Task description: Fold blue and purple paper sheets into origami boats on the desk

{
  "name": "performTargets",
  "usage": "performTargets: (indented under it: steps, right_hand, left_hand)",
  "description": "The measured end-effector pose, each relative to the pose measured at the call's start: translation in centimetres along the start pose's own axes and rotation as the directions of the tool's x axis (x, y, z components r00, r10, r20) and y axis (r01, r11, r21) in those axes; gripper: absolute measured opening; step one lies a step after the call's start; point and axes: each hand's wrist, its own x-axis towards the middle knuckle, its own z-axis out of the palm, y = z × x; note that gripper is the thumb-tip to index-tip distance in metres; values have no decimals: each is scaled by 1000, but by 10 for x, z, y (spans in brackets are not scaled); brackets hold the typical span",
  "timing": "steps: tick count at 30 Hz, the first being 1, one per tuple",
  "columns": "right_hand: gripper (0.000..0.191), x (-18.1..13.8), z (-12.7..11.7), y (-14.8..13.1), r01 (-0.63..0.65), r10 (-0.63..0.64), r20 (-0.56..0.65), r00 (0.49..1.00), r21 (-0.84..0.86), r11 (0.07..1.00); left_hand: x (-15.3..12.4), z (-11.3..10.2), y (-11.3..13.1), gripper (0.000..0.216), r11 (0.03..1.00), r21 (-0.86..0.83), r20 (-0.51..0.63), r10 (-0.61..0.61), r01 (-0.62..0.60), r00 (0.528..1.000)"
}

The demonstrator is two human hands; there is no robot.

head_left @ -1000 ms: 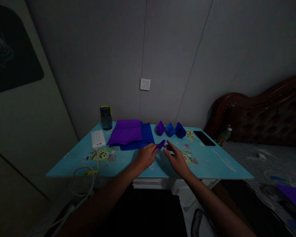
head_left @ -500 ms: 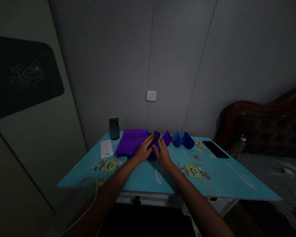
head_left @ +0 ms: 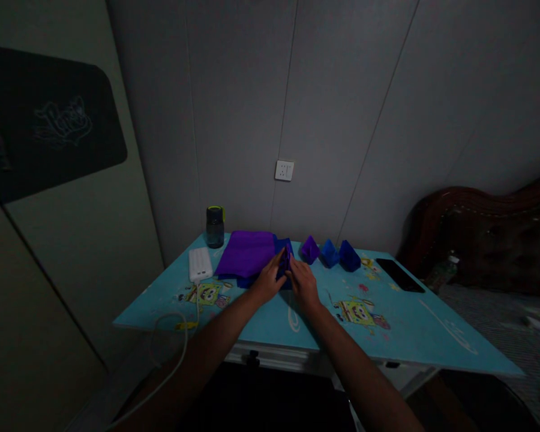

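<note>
Between my two hands a folded piece of purple paper point(head_left: 287, 257) stands upright over the table. My left hand point(head_left: 270, 279) grips its left side, thumb and fingers closed on it. On the other side my right hand point(head_left: 303, 282) pinches the paper, its fingertips partly hidden. Dark blue paper sheets point(head_left: 282, 243) lie beneath and behind the hands. To their left is a flat purple sheet point(head_left: 246, 252). Right of my hands stand a folded purple paper shape point(head_left: 310, 249), a blue one point(head_left: 329, 254) and a dark blue one point(head_left: 350, 256).
A white power bank point(head_left: 200, 264) with a cable point(head_left: 185, 336) lies on the left of the light blue table point(head_left: 405, 324). Behind it stands a dark bottle point(head_left: 215, 227). A black phone point(head_left: 400, 275) rests at the right, near a headboard point(head_left: 486, 234).
The folded purple paper has turned narrower and more upright between my hands. My fingers have closed in on its sides. The whole view has shifted slightly.
</note>
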Motion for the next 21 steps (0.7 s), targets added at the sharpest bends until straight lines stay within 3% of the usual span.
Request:
performTargets:
  steps: [7,13,15,18,21]
  right_hand:
    - [44,-1,-4,-7,-52,52,-18,999,0,999]
    - [49,-3,-4,-9,-289,294,-76,953,63,955]
    - [51,-3,-6,-7,-312,322,-105,941,103,944]
    - [50,-2,-10,-4,-253,271,-124,955,145,957]
    - [46,-1,-13,-4,-222,246,-131,960,171,960]
  left_hand:
    - [-2,-2,1,67,986,-151,3,-73,73,997]
    - [0,-3,8,60,980,-182,-31,-83,76,996]
    - [1,-4,11,56,967,-230,-39,-118,106,992]
    - [2,-3,14,57,887,-423,-21,-217,188,976]
    - [5,0,16,61,718,-658,-26,-323,227,946]
